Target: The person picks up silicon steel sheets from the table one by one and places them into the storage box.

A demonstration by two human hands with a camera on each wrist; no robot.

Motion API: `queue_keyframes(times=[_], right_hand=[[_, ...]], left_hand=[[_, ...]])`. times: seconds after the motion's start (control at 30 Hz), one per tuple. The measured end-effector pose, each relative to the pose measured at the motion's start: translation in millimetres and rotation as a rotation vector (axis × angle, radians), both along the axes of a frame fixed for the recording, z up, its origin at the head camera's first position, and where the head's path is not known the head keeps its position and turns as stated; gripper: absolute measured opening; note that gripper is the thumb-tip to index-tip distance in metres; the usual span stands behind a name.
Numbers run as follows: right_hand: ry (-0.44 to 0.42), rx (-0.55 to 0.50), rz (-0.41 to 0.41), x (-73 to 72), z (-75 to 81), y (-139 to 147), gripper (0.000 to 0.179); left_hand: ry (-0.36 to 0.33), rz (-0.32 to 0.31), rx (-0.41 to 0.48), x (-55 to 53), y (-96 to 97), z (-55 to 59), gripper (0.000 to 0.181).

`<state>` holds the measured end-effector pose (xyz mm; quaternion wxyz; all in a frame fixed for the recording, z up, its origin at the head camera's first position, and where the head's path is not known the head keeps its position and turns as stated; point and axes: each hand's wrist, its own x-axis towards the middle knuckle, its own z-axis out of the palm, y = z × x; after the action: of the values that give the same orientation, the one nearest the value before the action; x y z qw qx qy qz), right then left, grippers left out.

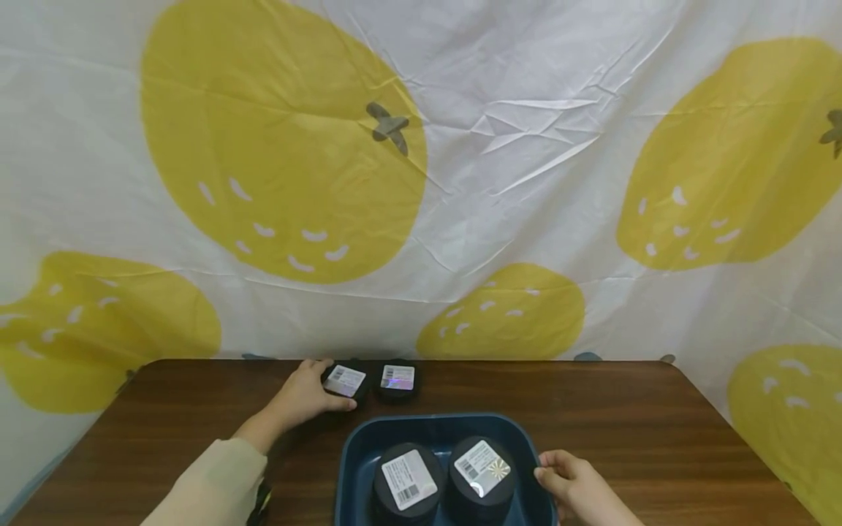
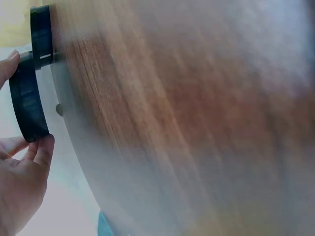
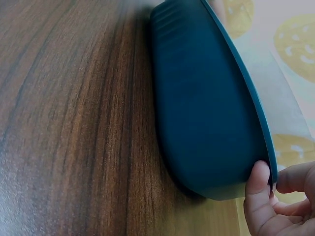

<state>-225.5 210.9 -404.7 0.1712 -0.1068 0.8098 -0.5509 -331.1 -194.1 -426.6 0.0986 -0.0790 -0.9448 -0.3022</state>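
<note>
My left hand [image 1: 308, 392] grips a low, round black jar [image 1: 346, 381] with a white barcode label on top, near the table's back edge. In the left wrist view, thumb and fingers span the sides of this jar [image 2: 28, 103], and a pale gap shows between it and the tabletop. Just to its right stands a second black jar [image 1: 397, 380] with a shiny label. A dark blue tray [image 1: 434, 419] sits at the front. Thumb and fingers of my right hand [image 1: 582, 488] pinch the tray's right rim, which the right wrist view shows close up.
Inside the tray stand two black jars, one on the left [image 1: 409, 481] and one on the right [image 1: 482, 473], with labels on top. A brown wooden table [image 1: 625, 409] lies beneath. Behind it hangs a white cloth [image 1: 513, 146] with yellow fruit prints. A dark object is partly hidden beside the left sleeve.
</note>
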Motion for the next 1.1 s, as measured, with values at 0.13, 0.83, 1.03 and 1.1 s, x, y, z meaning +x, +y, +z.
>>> queue_keyframes(times=[0.13, 0.83, 1.03, 1.1], right_hand=[[-0.01, -0.003, 0.001, 0.1, 0.4, -0.1, 0.034], [0.011, 0.003, 0.014, -0.5, 0.1, 0.0, 0.033], [0.005, -0.002, 0.018, 0.3, 0.3, -0.9, 0.033], [0.005, 0.004, 0.014, 0.6, 0.5, -1.4, 0.033]], left_hand=[[0.004, -0.006, -0.008, 4.6, -2.1, -0.2, 0.089], [0.019, 0.003, -0.005, 24.1, -8.7, 4.8, 0.089], [0.033, 0.004, 0.008, 29.7, -11.1, 4.4, 0.087], [0.047, 0.003, 0.008, 31.6, -11.7, 6.3, 0.086]])
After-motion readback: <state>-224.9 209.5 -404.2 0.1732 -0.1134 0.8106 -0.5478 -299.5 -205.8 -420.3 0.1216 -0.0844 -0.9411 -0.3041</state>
